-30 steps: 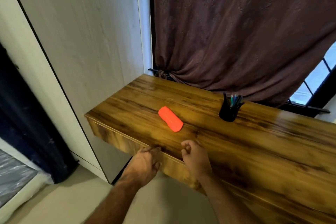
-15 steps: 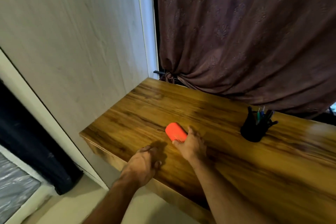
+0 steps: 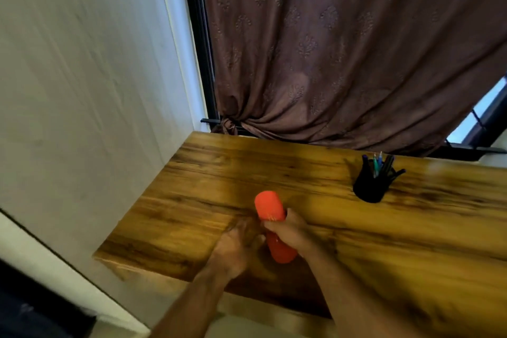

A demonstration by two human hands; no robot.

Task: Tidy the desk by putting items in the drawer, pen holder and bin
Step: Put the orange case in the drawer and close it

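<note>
Wooden desk fills the lower right of the frame; its left edge runs diagonally from the upper centre down to a corner at lower left, hard up against the pale wall panel. Front edge cuts across the bottom centre, both forearms crossing it. Back edge sits under the brown curtain, which is bunched at centre frame. Desk top left of the hands is bare wood, same for the wide stretch to the right and lower right. Black pen holder stands upright at right of centre, pens sticking out, well apart from the hands. Orange case is at centre frame, long axis pointing roughly away from the camera. Right hand is wrapped around its middle, fingers over the top, so both orange ends show above and below the hand. Can't tell if the case is lifted or on the wood. Left hand sits just left of the case's lower end, fingers curled; blurred, so contact and grip unclear.
</note>
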